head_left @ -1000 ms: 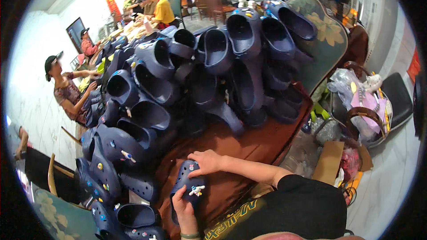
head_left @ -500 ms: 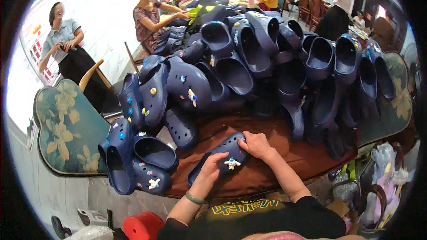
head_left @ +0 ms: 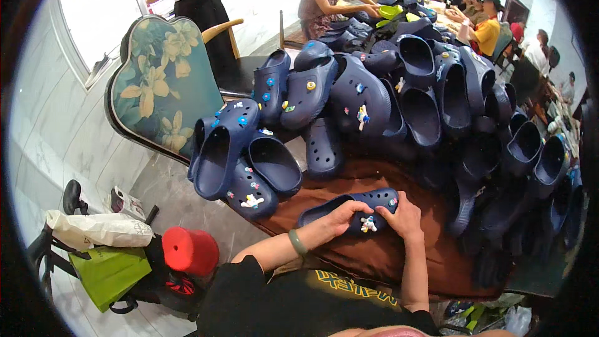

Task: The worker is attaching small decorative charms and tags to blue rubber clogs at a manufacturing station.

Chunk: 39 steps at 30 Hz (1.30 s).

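Left hand gripping navy clog steady on desk, right hand at three o'clock, seemingly pinching white charm into place.

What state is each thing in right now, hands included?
left hand: gripping the clog's middle, thumb on top.
right hand: on the clog's toe end, fingers pressed to it.
navy clog: lying on the brown cloth, held by both hands, small charms on its upper.
clog pile: heaped, many tilted on edge, some with charms.
floral chair: upright, unoccupied.
red stool: on the floor, upright.
green bag: slumped by the stool.
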Available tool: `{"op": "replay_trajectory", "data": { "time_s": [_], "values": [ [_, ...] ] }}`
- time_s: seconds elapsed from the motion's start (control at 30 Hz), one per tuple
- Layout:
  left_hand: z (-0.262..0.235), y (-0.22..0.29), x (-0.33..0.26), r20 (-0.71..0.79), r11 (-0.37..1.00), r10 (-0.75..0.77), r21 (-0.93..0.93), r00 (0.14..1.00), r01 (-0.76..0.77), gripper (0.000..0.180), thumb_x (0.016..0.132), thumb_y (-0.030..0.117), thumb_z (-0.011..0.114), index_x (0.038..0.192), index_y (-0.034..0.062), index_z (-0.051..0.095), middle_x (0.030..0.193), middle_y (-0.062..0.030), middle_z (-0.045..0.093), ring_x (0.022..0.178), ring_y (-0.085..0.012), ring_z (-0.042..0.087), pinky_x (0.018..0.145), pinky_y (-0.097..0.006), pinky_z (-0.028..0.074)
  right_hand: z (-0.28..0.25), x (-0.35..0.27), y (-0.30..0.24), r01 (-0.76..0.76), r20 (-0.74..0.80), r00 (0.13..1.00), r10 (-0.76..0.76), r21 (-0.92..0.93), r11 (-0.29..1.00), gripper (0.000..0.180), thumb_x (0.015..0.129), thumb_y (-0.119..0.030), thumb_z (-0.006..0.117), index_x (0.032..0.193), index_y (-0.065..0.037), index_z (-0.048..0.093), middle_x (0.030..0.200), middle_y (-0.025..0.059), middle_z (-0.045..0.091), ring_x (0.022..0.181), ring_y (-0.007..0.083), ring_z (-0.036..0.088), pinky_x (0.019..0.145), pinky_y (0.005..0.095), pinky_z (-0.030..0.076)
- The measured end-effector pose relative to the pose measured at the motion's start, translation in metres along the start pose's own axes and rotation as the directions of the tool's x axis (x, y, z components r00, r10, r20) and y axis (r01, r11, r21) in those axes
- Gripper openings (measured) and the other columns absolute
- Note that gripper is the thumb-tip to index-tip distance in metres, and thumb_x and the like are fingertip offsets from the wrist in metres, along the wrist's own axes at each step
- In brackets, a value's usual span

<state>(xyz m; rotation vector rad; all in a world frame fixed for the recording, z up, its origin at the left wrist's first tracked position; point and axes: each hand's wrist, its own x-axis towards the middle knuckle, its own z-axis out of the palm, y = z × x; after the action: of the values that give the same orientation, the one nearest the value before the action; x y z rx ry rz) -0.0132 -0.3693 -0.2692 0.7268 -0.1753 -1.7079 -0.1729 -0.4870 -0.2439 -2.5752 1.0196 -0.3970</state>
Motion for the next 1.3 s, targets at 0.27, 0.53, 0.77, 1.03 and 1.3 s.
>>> {"op": "replay_trajectory", "data": {
  "time_s": [0.27, 0.53, 0.77, 1.03, 1.3],
  "values": [
    [-0.007, -0.003, 0.008, 0.029, 0.995, -0.082, -0.053, 0.996, 0.083, 0.027, 0.075, 0.005, 0.063, 0.101, -0.0014, 0.061, 0.088, -0.0115, 0.068, 0.075, -0.0221, 0.067, 0.073, -0.037, 0.057, 0.019, 0.012, 0.027, 0.014, -0.013, 1.000, -0.014, -0.014, 1.000, 0.042, 0.090, -0.044, 0.049, 0.088, -0.002, 0.053, 0.069, 0.0229, 0.063, 0.068, 0.0408, 0.063, 0.065, 0.0494, 0.048],
    [0.001, -0.009, 0.007, -0.018, 0.999, -0.031, -0.018, 0.999, 0.031, 0.027, 0.078, 0.018, 0.061, 0.100, 0.0006, 0.062, 0.083, -0.0111, 0.068, 0.066, -0.0239, 0.066, 0.059, -0.038, 0.056, 0.038, 0.005, 0.034, 0.064, -0.177, 0.981, -0.079, -0.086, 0.994, 0.025, 0.092, -0.026, 0.046, 0.083, -0.004, 0.053, 0.063, 0.0196, 0.061, 0.058, 0.0394, 0.061, 0.056, 0.0481, 0.049],
    [0.009, -0.005, -0.006, -0.125, 0.988, 0.045, 0.153, 0.991, -0.025, 0.031, 0.086, 0.029, 0.059, 0.097, -0.0002, 0.062, 0.079, -0.0101, 0.066, 0.062, -0.0208, 0.065, 0.053, -0.032, 0.055, 0.058, 0.005, 0.043, 0.112, -0.486, 0.874, -0.020, 0.162, 0.980, 0.018, 0.093, -0.019, 0.044, 0.092, -0.004, 0.055, 0.064, 0.0159, 0.061, 0.055, 0.0331, 0.062, 0.052, 0.0427, 0.049],
    [0.023, -0.006, -0.036, 0.025, 0.729, 0.256, 0.652, 0.966, -0.210, 0.028, 0.092, 0.019, 0.061, 0.111, -0.0017, 0.059, 0.094, -0.0092, 0.066, 0.073, -0.0160, 0.066, 0.062, -0.029, 0.055, 0.008, -0.011, 0.044, -0.162, 0.238, 0.923, 0.304, 0.953, -0.255, 0.023, 0.093, -0.023, 0.042, 0.079, -0.008, 0.053, 0.062, 0.0014, 0.044, 0.049, 0.0114, 0.040, 0.043, 0.0265, 0.033],
    [0.018, -0.013, -0.012, -0.033, 0.680, 0.431, 0.669, 0.902, -0.300, 0.023, 0.092, 0.016, 0.061, 0.107, -0.0013, 0.061, 0.096, -0.0038, 0.066, 0.082, -0.0087, 0.060, 0.073, -0.023, 0.049, 0.041, -0.041, 0.003, 0.095, -0.174, 0.972, 0.156, 0.904, 0.417, 0.018, 0.094, -0.022, 0.052, 0.093, -0.007, 0.062, 0.070, 0.0059, 0.054, 0.054, 0.0172, 0.052, 0.048, 0.0315, 0.042]
  ]
}}
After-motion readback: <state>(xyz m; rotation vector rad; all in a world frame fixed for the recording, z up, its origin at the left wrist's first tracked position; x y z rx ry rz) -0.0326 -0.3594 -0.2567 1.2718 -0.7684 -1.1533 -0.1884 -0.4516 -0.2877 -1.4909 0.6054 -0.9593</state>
